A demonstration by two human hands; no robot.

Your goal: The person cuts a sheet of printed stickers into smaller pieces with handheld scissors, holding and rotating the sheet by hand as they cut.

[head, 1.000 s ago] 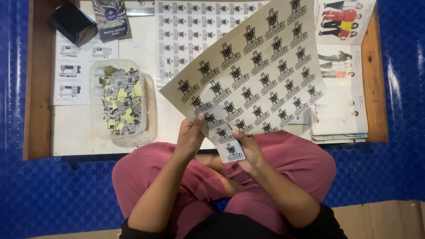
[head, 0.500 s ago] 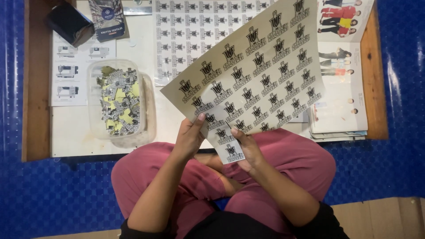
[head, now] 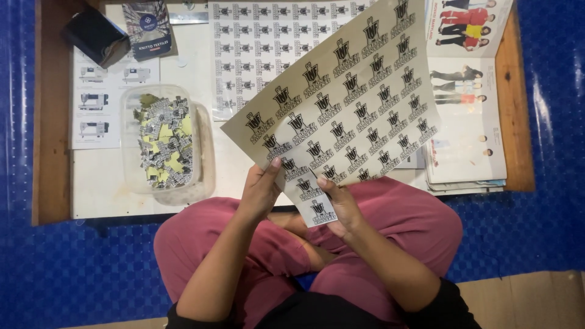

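I hold a large cream sticker sheet (head: 347, 97) printed with rows of black logos, tilted up over a low table. My left hand (head: 261, 194) grips the sheet's lower left edge, thumb on top. My right hand (head: 342, 206) pinches the narrow bottom strip of the sheet, where the last stickers sit. Both hands rest above my lap in pink trousers.
A clear plastic tub (head: 201, 152) with several cut-out stickers stands on the wooden table (head: 46, 122) at left. Another printed sheet (head: 256, 36) lies flat behind. A black box (head: 91, 33), a booklet (head: 147, 27) and magazines (head: 469, 128) lie around. Blue mat (head: 73, 274) covers the floor.
The sheet and both hands stay almost where they were; only slight shifting of the view.
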